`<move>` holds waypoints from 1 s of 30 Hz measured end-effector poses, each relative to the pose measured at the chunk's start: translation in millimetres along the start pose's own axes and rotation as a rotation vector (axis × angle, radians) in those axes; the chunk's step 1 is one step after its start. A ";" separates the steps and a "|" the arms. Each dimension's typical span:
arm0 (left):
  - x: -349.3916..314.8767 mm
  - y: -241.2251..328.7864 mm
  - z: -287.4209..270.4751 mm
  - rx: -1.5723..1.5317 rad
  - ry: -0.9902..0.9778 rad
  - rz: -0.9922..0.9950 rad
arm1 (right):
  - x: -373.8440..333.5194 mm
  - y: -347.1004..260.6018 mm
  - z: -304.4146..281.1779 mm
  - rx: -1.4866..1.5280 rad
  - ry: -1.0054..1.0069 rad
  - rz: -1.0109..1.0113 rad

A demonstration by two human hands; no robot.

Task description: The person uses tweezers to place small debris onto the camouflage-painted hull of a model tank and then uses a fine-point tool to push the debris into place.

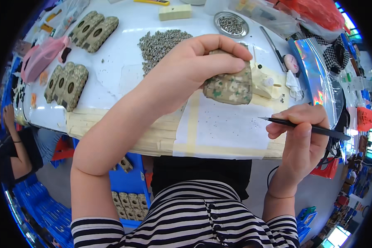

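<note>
My left hand [211, 62] is closed round a camouflage-patterned plastic housing [229, 87], held tilted above the table's front part. Its far side is hidden by my fingers. In my right hand [304, 136] is a pair of black tweezers [314, 128], its fine tip pointing left, apart from the housing. Below both hands lies a white paper sheet [223, 128] dotted with tiny specks. Beyond my left wrist spreads a heap of small grey metal parts [159, 46]. More such bits fill a round metal dish [231, 25].
Camouflage housings stand in groups at the left [70, 84] and far left [95, 31], near a pink pouch [41, 58]. A pale block [175, 13] lies at the back. To the right are a silvery bag [312, 72] and a pen-like tool [273, 47]. Another person's arm [14, 136] shows at far left.
</note>
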State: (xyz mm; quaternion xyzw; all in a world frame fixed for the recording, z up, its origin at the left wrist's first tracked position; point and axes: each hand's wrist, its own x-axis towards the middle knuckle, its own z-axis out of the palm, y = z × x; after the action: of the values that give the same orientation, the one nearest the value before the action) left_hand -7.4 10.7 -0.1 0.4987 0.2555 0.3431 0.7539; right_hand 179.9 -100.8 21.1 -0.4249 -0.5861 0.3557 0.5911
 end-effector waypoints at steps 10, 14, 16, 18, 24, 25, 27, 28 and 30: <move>-5.3 -2.3 4.4 -0.074 -0.048 -0.103 | 42.4 8.7 0.5 0.204 -0.154 0.173; -6.5 0.2 6.9 -0.131 -0.055 -0.144 | 42.4 15.7 1.1 0.233 -0.147 0.215; -7.2 0.4 7.2 -0.148 -0.066 -0.156 | 41.9 17.1 0.0 0.238 -0.154 0.230; -7.8 1.6 7.7 -0.157 -0.066 -0.172 | 41.4 17.8 -0.3 0.241 -0.161 0.248; -7.0 -1.7 6.6 -0.133 -0.062 -0.156 | 40.8 21.4 -0.8 0.326 -0.178 0.310; -6.3 -1.4 6.8 -0.134 -0.065 -0.159 | 40.9 21.3 -1.5 0.341 -0.178 0.319; -5.7 -1.2 6.9 -0.130 -0.067 -0.162 | 41.0 21.0 -1.8 0.357 -0.178 0.332; -5.6 -1.3 6.8 -0.127 -0.066 -0.164 | 41.1 21.2 -1.9 0.367 -0.179 0.339; -5.5 -2.0 6.7 -0.129 -0.054 -0.175 | 41.4 21.7 -2.2 0.380 -0.181 0.349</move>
State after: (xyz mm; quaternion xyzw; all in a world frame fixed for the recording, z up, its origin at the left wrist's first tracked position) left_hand -5.6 2.1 0.8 0.4339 0.2548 0.2782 0.8182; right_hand 186.2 -54.6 17.4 -0.3673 -0.4771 0.5922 0.5354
